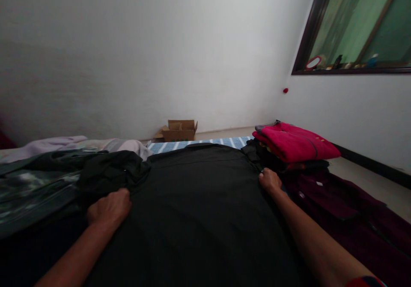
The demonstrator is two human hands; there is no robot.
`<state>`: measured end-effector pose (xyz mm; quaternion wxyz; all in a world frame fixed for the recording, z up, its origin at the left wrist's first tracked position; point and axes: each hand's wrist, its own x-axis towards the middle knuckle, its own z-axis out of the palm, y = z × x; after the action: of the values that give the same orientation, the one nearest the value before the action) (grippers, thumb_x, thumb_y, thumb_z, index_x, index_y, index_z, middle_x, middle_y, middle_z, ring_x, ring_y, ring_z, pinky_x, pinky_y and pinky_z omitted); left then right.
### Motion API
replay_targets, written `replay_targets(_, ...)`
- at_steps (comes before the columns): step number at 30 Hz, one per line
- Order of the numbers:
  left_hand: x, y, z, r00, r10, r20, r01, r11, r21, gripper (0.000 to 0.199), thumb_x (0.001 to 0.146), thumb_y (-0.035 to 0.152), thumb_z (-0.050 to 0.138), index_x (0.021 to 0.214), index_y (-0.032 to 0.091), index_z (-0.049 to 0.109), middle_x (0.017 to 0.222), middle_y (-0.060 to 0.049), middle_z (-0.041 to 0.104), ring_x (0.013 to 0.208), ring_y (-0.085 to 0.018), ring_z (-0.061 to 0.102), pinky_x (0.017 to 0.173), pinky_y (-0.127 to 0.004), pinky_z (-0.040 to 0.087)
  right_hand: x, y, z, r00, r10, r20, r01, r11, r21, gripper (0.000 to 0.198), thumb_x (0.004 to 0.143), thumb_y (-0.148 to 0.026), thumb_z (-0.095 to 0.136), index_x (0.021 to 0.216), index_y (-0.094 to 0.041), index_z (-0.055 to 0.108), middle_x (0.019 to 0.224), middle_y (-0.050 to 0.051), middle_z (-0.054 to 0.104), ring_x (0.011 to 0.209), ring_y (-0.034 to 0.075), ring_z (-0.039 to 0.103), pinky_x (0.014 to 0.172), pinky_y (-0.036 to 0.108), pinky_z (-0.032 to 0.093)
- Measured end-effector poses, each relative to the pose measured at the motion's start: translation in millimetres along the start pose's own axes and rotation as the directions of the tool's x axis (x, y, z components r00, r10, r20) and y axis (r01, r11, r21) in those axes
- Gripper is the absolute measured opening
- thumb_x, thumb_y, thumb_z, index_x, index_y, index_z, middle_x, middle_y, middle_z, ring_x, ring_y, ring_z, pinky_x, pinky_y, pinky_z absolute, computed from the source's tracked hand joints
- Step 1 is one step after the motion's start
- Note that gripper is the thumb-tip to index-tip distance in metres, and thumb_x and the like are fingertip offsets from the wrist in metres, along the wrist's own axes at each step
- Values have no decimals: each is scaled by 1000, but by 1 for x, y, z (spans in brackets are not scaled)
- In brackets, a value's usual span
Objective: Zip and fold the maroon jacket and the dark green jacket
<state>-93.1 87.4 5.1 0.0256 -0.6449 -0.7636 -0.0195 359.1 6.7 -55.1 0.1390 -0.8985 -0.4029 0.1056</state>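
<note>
Striped blue-and-white cloth lies under a black garment, possibly a jacket in this dim light, spread before the wearer. Left hand and right hand each have a closed grip pinching its side edges. Farther off, right, sits a folded pink garment; beyond, an open cardboard box.

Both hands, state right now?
Left hand: closed, holding the left side of the black collared cloth garment.
Right hand: closed, holding the same garment's right side.
</note>
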Motion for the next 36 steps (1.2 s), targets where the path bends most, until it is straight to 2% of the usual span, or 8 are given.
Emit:
replay_targets(2,-14,22,-7,996,77,-33,-70,981,180,26,77,15,41,85,13,65,96,-15,64,93,-32,57,69,-38,45,0,0,0,1000,-6,-5,6,1000,-13,28,89,-37,48,105,-16,57,104,7,60,92,19,59,78,38,48)
replay_targets(4,-28,56,-12,949,307,-75,-281,928,245,28,81,21,39,92,14,63,102,-14,61,98,-29,55,75,-39,44,0,-1,0,1000,-5,-14,5,1000,-23,27,89,-34,45,104,-16,58,103,9,62,94,21,59,77,37,47)
replay_targets(10,-47,199,2,752,659,28,-655,752,-76,31,86,26,40,109,18,58,126,-11,52,118,-23,46,93,-35,39,-1,-2,3,999,-8,-48,5,999,-54,30,85,-32,40,104,-18,59,101,14,65,96,27,61,72,34,46)
replay_targets(14,-37,263,34,723,689,50,-676,721,-154,53,88,47,32,132,19,39,147,-10,28,135,-26,20,104,-47,25,1,1,5,998,-14,-65,10,997,-72,32,85,-33,38,105,-20,59,99,13,66,94,27,62,70,33,46)
replay_targets(18,-28,273,56,726,680,103,-658,731,-179,67,86,59,24,138,17,30,150,-12,18,137,-29,11,105,-57,14,3,3,5,998,-29,-57,24,996,-86,33,84,-34,38,104,-19,60,99,14,66,94,27,62,71,33,46)
replay_targets(25,-51,267,54,705,694,147,-672,720,-171,64,86,58,25,135,18,35,149,-13,21,137,-29,13,103,-58,15,2,2,-2,1000,-26,3,26,996,-88,35,84,-35,40,101,-17,65,102,18,65,96,29,61,73,35,46)
replay_targets(31,-72,262,57,730,684,-7,-677,721,-147,51,90,47,24,130,20,40,145,-9,32,134,-27,20,103,-56,20,-4,13,-8,996,-50,79,57,995,-80,34,82,-46,47,92,-21,67,99,12,67,90,23,64,65,28,47)
replay_targets(36,-90,260,56,743,669,14,-661,738,-135,51,89,45,26,128,17,43,144,-12,33,133,-29,22,101,-58,21,-19,17,-11,995,-84,48,90,985,-146,30,86,-42,45,96,-22,65,103,11,65,95,24,62,68,29,46)
